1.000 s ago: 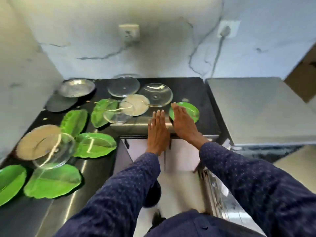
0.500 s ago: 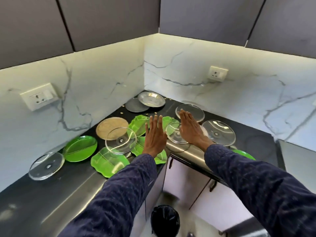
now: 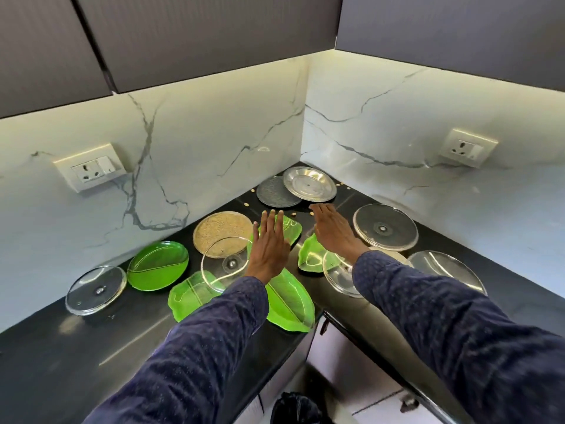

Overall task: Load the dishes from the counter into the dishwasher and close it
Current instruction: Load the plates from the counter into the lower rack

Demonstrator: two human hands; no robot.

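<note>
We see both arms in dark blue dotted sleeves (image 3: 195,347) stretched forward over the black tabletop (image 3: 61,356), the hands a little apart from one another, palms down, fingers straight and close together, holding nothing. The left hand (image 3: 270,243) hovers over a green leaf-shaped plate (image 3: 292,229); whether it touches the plate we cannot tell. The right hand (image 3: 331,231) reaches slightly farther toward the corner, above another green leaf plate (image 3: 310,258). Just beyond the fingertips of both hands lie a steel plate (image 3: 308,183) and a dark grey plate (image 3: 273,192) — the steel one overlapping the grey — with a few small crumbs scattered around them. Left of the left hand sit a tan speckled plate (image 3: 221,232) and a clear glass plate (image 3: 224,264) overlapping it; farther left are a round green plate (image 3: 157,264) and another clear glass plate (image 3: 96,289). Under the left forearm lie two more green leaf plates, one (image 3: 191,293) to its left and one (image 3: 290,301) to its right. Right of the right hand sits a clear round plate (image 3: 385,226), and beside the right forearm a further glass plate (image 3: 337,275) and a steel one (image 3: 446,270). White marble-veined walls meet in the corner — each carries a socket (image 3: 90,169) (image 3: 467,146) — beneath dark upper cabinets (image 3: 198,35). The dishwasher is out of view.
</note>
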